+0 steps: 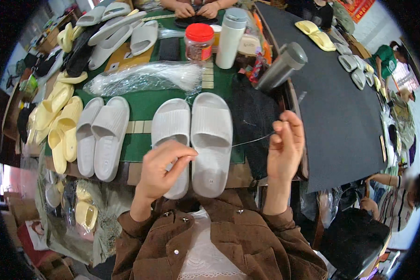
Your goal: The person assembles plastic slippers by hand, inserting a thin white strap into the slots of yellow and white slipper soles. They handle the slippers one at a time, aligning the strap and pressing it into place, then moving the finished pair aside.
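Observation:
A pair of pale grey slide sandals (193, 140) lies side by side on the green mat (144, 105) right in front of me. My left hand (161, 170) hovers over the near end of the left sandal, its thumb and forefinger pinched on a thin clear plastic string (249, 140). The string runs taut across the right sandal to my right hand (284, 144), which pinches its other end above a black cloth (254, 116).
A second grey pair (100, 135) and several yellow sandals (56, 121) lie to the left. A clear bag of plastic strings (144, 75), a red-lidded jar (199, 42), a white bottle (230, 37) and a grey flask (282, 65) stand behind. Other people sit around the black table (336, 107).

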### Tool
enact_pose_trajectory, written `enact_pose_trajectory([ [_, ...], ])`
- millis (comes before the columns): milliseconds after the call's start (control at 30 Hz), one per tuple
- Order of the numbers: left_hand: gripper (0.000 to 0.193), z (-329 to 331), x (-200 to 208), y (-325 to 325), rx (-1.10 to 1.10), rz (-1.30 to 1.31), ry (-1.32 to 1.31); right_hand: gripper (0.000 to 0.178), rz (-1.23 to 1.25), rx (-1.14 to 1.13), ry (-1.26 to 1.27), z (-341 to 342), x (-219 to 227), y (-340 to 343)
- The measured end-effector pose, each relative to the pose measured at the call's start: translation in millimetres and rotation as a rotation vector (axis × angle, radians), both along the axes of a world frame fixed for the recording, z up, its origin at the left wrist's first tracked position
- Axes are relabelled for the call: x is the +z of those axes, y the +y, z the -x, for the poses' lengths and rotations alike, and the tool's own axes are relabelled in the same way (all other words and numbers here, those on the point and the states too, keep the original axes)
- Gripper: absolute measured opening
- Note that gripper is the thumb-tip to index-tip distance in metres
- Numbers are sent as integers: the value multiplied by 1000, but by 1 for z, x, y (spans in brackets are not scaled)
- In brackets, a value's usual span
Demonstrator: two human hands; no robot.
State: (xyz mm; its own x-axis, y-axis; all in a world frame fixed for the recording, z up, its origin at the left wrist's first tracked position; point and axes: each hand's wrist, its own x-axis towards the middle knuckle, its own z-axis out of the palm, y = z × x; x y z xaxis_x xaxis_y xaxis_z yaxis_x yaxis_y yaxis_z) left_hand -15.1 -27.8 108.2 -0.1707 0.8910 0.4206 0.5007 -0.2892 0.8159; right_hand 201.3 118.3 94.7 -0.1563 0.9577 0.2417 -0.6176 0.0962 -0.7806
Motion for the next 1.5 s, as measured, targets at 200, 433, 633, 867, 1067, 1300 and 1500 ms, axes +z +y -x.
enact_pose_trajectory([
  [200,12,22,6,-10,137,-200,232,29,-51,-42,-189,2,-2,6],
  [433,13,26,1,-10,196,-166,385,63,-399,-305,-592,20,-18,7],
  [633,10,34,3,-17,316,-99,307,46,-527,-174,-732,5,-1,-4],
  [867,15,22,17,-20,112,-106,356,42,-866,145,-956,43,0,-32],
  [1067,14,32,29,-35,35,-83,272,19,-943,119,-1028,37,-17,-16],
  [1300,9,51,20,-56,-216,181,243,23,-896,224,-1018,20,-4,-12],
  [1500,9,38,-4,-66,-367,321,183,28,-961,710,-888,4,34,-31],
])
